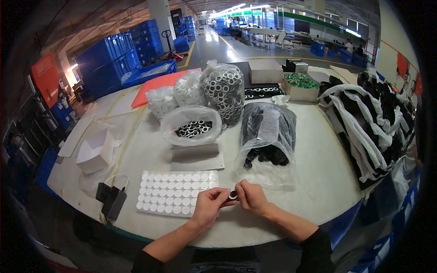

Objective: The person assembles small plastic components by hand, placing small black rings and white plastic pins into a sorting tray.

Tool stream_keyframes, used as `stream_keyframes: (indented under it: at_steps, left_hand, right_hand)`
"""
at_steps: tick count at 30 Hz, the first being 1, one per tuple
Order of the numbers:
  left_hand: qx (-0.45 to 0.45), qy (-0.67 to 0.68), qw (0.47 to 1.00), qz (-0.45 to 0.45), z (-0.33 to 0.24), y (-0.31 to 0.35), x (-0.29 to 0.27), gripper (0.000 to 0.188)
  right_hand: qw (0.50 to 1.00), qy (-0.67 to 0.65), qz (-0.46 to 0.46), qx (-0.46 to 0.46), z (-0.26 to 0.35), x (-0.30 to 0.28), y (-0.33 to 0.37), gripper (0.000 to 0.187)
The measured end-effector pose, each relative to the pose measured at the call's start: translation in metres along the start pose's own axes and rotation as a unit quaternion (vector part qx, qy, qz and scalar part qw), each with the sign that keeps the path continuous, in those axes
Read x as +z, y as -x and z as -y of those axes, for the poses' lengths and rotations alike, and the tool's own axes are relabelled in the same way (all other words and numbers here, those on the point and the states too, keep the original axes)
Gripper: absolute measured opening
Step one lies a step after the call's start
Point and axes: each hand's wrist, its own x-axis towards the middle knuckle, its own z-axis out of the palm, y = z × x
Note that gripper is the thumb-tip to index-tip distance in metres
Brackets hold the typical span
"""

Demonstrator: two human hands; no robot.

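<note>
My left hand point(208, 207) pinches a small round black part with a white ring on it point(233, 194) between thumb and fingers, just above the table. At that part's right edge, my right hand point(251, 196) is closed; what its fingertips hold is hidden. To the left of my hands lies a white tray of round white discs point(174, 193) set in rows. Behind it are a bent grey metal plate point(198, 157) and an open plastic bag point(169, 125) with black-and-white rings. Beyond my right hand, another open bag point(246, 175) spills black round parts.
Full clear bags of rings point(223, 88) stand farther back. At the left are a white box point(96, 152) and a black power adapter point(114, 204) with a cable. A box of green parts point(300, 86) sits at the back right, beside piled black and white strips point(359, 123).
</note>
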Motion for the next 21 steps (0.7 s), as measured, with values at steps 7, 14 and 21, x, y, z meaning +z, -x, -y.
stream_keyframes:
  at_steps: [7,14,21]
  left_hand:
    - [0.1,-0.158,0.982,-0.016,-0.003,-0.011,-0.023,0.016]
    - [0.16,-0.264,0.951,-0.021,-0.09,-0.094,-0.078,0.008]
    - [0.31,-0.544,0.747,-0.223,-0.142,-0.173,-0.107,0.03]
  right_hand:
    - [0.992,0.127,0.011,0.022,-0.015,-0.019,-0.024,0.013]
    - [0.93,0.364,-0.005,0.048,-0.055,-0.03,-0.041,0.011]
    - [0.934,0.328,-0.14,0.0,-0.055,-0.05,-0.04,0.012]
